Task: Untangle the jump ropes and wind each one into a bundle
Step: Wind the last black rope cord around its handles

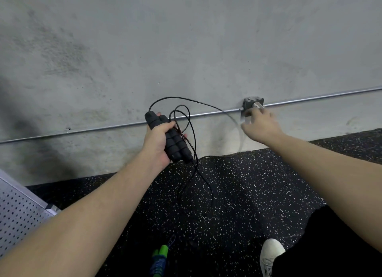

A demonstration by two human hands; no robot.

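Two hands show. The left hand (pixel 158 141) grips two black handles (pixel 170 139) side by side, fingers curled round them. The handles are long and bumpy; their long way runs from up near the metal pipe (pixel 115 126) on the wall down and a little to the right, toward the floor (pixel 237 194). One thin black cord (pixel 193 132) comes out of them. It makes a few loose loops just right of the handles, arcs up across the pipe, and one loop hangs down below the handles toward the floor. The right hand (pixel 261 125) is well to the right of the handles, up by the grey box (pixel 253 102) on the pipe. It is blurred, so I cannot tell if its fingers hold the cord. One more jump rope, with two green handles (pixel 162 251) and a blue cord, lies on the floor far below the black handles, at the bottom edge. One white shoe (pixel 269 256) is right of it. A grey panel with holes (pixel 18 217) sits at the far left.
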